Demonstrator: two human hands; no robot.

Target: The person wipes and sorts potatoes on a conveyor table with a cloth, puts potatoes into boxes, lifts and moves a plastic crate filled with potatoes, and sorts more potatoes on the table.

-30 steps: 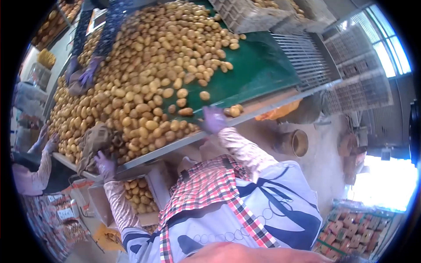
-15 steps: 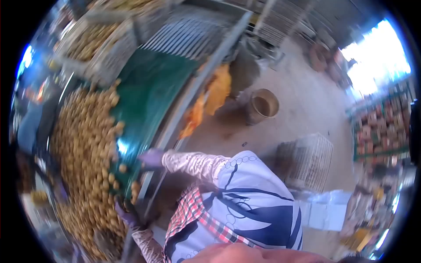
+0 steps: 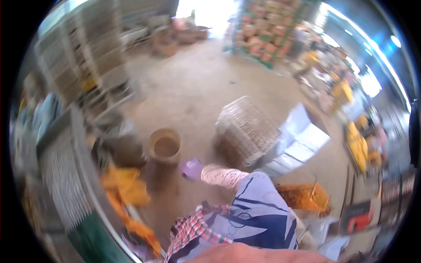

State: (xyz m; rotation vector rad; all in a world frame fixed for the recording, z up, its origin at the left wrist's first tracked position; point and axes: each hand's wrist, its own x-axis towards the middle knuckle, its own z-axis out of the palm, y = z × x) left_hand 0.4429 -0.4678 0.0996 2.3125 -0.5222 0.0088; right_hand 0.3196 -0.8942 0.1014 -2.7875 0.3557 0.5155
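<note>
My right hand [image 3: 191, 168], in a purple glove below a pale pink patterned sleeve, reaches out over the floor. It is nearest to a tan bucket [image 3: 165, 146] standing up and to the left of it. Motion blurs its fingers, and nothing nameable shows in them. Low at the left, a blurred purple patch that looks like my gloved left hand [image 3: 138, 247] is beside the metal edge of the green conveyor belt [image 3: 96, 239]. Its fingers cannot be made out. Orange cloth [image 3: 127, 186] hangs along the conveyor's side.
A white plastic crate [image 3: 247, 129] and a white box [image 3: 300, 142] stand on the floor ahead. An orange crate [image 3: 305, 196] is at the right. Metal slats [image 3: 66, 182] continue the conveyor, and stacked goods [image 3: 267, 28] stand at the back.
My view has swung right, away from the heap of potatoes on the belt, toward the floor. My right hand has moved from the conveyor edge to near the bucket.
</note>
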